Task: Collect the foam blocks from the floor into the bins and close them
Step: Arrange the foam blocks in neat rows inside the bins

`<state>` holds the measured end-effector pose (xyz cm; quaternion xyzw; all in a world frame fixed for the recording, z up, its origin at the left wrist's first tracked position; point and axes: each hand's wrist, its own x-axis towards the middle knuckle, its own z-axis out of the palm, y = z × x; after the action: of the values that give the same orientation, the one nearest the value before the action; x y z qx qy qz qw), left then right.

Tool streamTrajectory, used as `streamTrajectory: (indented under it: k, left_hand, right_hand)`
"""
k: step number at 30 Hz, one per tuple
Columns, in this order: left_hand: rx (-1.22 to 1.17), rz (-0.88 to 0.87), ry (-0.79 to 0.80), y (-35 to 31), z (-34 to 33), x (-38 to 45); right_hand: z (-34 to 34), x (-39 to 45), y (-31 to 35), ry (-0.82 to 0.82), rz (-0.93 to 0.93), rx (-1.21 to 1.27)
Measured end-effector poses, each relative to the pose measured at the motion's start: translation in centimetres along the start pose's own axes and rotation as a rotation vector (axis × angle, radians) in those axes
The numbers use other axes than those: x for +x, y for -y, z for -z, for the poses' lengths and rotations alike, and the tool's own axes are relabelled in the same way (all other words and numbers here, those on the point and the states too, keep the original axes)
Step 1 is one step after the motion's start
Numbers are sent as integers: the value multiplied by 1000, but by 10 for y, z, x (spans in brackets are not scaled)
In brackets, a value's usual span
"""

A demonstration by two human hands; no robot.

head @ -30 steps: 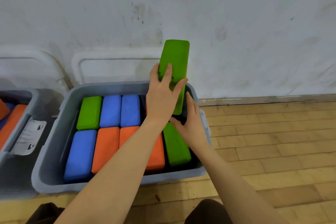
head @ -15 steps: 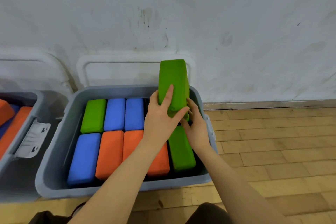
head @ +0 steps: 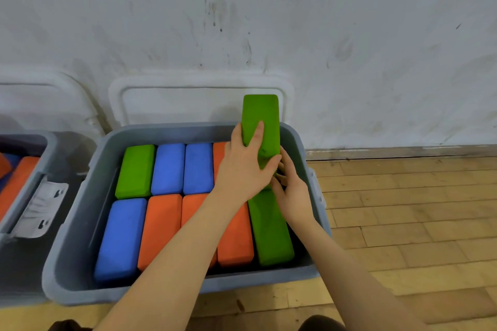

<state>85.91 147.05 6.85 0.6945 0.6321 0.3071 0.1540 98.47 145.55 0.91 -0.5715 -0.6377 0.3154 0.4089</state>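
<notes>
With the left hand [head: 246, 169] gripping the upright green foam block [head: 260, 121], the right hand [head: 291, 191] should guide its base squarely into the grey bin's [head: 301, 140] back-right gap.

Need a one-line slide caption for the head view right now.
Both hands, left hand and right hand, lower an upright green foam block into the gray bin's back-right slot.

a bin [head: 80, 223] sits on the floor [head: 403, 209] against the wall [head: 322, 35], its lid [head: 199, 94] propped behind it. blocks [head: 166, 169] lie inside in two rows. at its far right corner both hands hold one block [head: 262, 121] on end. a second bin [head: 18, 209] stands just left.
</notes>
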Motion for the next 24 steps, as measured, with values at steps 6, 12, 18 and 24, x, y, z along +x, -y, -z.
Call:
streamTrajectory:
  k: [6, 12, 18, 24]
  left_hand:
    - [15, 83, -52, 25, -21, 13]
    - [8, -35, -13, 28, -26, 26]
    - [-177, -71, 79, 36, -24, 29]
    - [-73, -192, 63, 34, -27, 32]
  right_hand:
    - [-16, 7, -15, 38, -42, -129]
    - [-28, -10, -35, 59, -146, -313]
    - [-28, -22, -30, 256, -284, -590]
    - [-31, -39, -21, 316, -260, -704]
